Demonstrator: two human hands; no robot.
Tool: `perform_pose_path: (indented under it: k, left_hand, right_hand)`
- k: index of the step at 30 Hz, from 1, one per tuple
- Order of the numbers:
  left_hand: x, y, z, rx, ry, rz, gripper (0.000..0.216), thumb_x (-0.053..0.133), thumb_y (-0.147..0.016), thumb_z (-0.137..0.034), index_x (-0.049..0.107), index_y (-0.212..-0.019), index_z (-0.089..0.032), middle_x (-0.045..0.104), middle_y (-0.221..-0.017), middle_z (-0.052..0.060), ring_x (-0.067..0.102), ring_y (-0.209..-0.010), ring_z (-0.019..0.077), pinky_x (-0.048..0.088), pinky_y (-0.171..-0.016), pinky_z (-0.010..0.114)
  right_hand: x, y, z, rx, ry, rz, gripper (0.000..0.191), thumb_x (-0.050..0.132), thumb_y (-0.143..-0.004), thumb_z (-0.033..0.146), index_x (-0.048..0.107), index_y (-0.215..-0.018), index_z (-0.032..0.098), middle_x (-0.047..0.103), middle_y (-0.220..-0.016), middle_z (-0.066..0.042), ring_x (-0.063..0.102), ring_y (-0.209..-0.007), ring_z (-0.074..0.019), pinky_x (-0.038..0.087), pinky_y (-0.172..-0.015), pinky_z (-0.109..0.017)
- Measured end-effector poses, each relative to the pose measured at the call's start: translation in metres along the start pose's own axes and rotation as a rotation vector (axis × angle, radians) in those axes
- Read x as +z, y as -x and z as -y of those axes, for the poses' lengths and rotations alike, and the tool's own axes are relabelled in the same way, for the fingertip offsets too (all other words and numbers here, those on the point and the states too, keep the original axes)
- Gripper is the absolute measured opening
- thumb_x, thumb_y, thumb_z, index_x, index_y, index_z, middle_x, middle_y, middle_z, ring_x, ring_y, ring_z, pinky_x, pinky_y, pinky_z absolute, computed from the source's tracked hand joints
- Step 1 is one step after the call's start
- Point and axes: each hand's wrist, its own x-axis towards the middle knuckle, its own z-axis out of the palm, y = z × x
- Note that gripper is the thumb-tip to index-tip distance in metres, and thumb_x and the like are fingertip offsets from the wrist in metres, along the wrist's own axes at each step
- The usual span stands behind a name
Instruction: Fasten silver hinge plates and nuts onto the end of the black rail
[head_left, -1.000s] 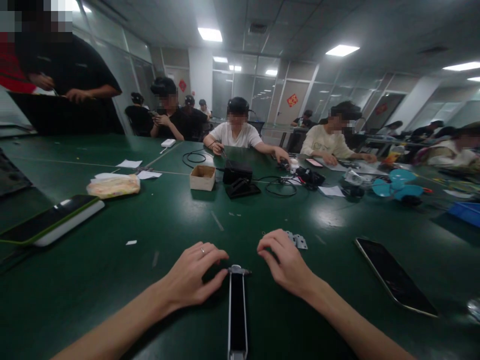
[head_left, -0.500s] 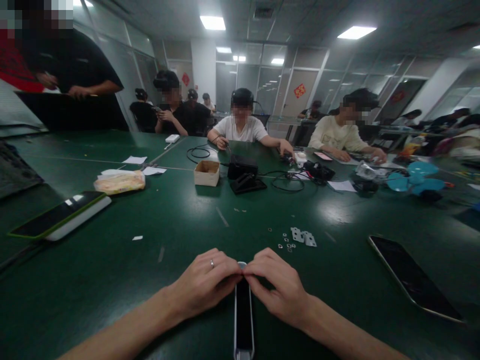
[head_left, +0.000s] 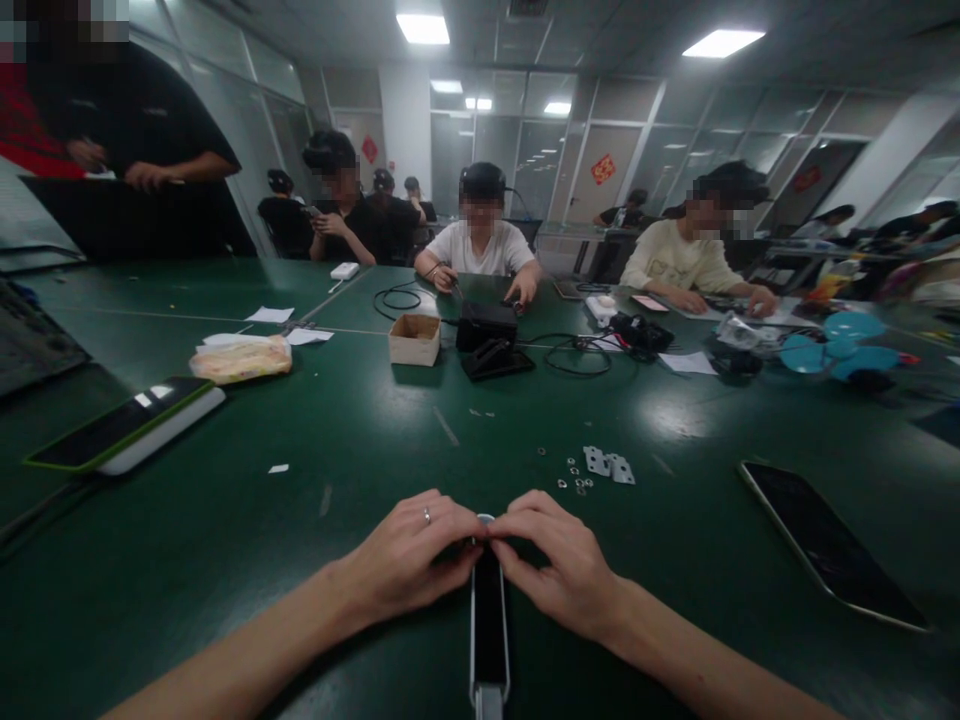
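A slim bar-shaped device (head_left: 490, 625) with a black face and pale rim lies lengthwise in front of me, a light plug-like piece at its near end. Over its far end, the fingertips of my left hand (head_left: 420, 550), which wears a ring, are pinched together. My right hand (head_left: 559, 565) mirrors it from the other side, thumb and fingers closed, the fingertips of both hands almost touching. Whatever small thing lies between them is too hidden to name. Beyond my right hand lie several small metal rings (head_left: 575, 474) and two flat metal plates with holes (head_left: 608, 465).
A phone (head_left: 832, 545) lies at the right, and a green-edged dark panel (head_left: 120, 425) at the left. Farther back are an open cardboard box (head_left: 415, 341), a black box-shaped device (head_left: 486, 328), cables and a blue fan (head_left: 840, 347). Several people work around the table.
My hands keep nearly the same pinch over the device's far end. The view has shifted slightly. Across the table, a person's hand has moved from the cables toward the black box-shaped device.
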Motion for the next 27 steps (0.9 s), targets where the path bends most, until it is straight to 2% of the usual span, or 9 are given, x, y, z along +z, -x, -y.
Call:
perform_pose_path:
  k: [7,12,15,18,21,27]
  left_hand:
    - [0.004,0.005,0.002,-0.011,-0.027,0.001,0.015,0.049,-0.09,-0.008,0.051,-0.101,-0.018,0.067,-0.078,0.002,0.062,-0.064,0.0124,0.047,-0.06,0.023]
    - [-0.006,0.007,0.006,-0.077,-0.076,0.021,0.019,0.046,-0.088,-0.008,0.051,-0.103,-0.017,0.064,-0.084,0.004,0.061,-0.071,0.0136,0.05,-0.064,0.023]
    - [-0.013,0.009,0.014,-0.151,-0.097,0.133,0.02,0.043,-0.088,-0.009,0.054,-0.103,-0.016,0.061,-0.089,0.006,0.06,-0.075,0.0147,0.05,-0.064,0.024]
    - [-0.018,0.011,0.021,-0.251,-0.055,0.262,0.02,0.041,-0.087,-0.012,0.057,-0.099,-0.016,0.059,-0.09,0.006,0.058,-0.072,0.0141,0.049,-0.064,0.025]
    - [-0.021,0.01,0.022,-0.368,-0.004,0.348,0.018,0.044,-0.085,-0.014,0.058,-0.098,-0.016,0.058,-0.089,0.005,0.056,-0.07,0.0134,0.047,-0.062,0.025]
    - [-0.028,0.004,0.019,-0.499,0.09,0.513,0.017,0.049,-0.087,-0.016,0.06,-0.099,-0.016,0.059,-0.087,0.003,0.054,-0.068,0.0125,0.044,-0.061,0.023]
  right_hand:
    - [-0.002,-0.002,0.001,-0.006,0.016,0.011,0.019,0.055,-0.086,0.009,0.06,-0.102,0.018,0.067,-0.079,-0.004,0.06,-0.07,-0.0152,0.052,-0.062,-0.027]
    - [-0.009,-0.002,-0.004,-0.003,0.073,0.032,0.017,0.053,-0.086,0.009,0.059,-0.099,0.018,0.067,-0.079,-0.004,0.058,-0.069,-0.0149,0.05,-0.062,-0.028]
    - [-0.017,-0.001,-0.012,-0.009,0.118,0.13,0.018,0.047,-0.086,0.009,0.06,-0.097,0.015,0.066,-0.079,-0.005,0.056,-0.069,-0.015,0.048,-0.063,-0.029]
    - [-0.028,0.001,-0.021,-0.009,0.167,0.285,0.02,0.045,-0.083,0.006,0.063,-0.087,0.014,0.063,-0.076,-0.006,0.053,-0.069,-0.0155,0.044,-0.06,-0.028]
    - [-0.037,0.002,-0.025,0.071,0.197,0.426,0.02,0.045,-0.078,0.005,0.063,-0.079,0.014,0.059,-0.074,-0.006,0.05,-0.068,-0.015,0.041,-0.058,-0.026]
    - [-0.04,0.002,-0.022,0.215,0.193,0.569,0.018,0.05,-0.08,0.006,0.066,-0.086,0.013,0.06,-0.081,-0.006,0.053,-0.073,-0.0148,0.042,-0.061,-0.026]
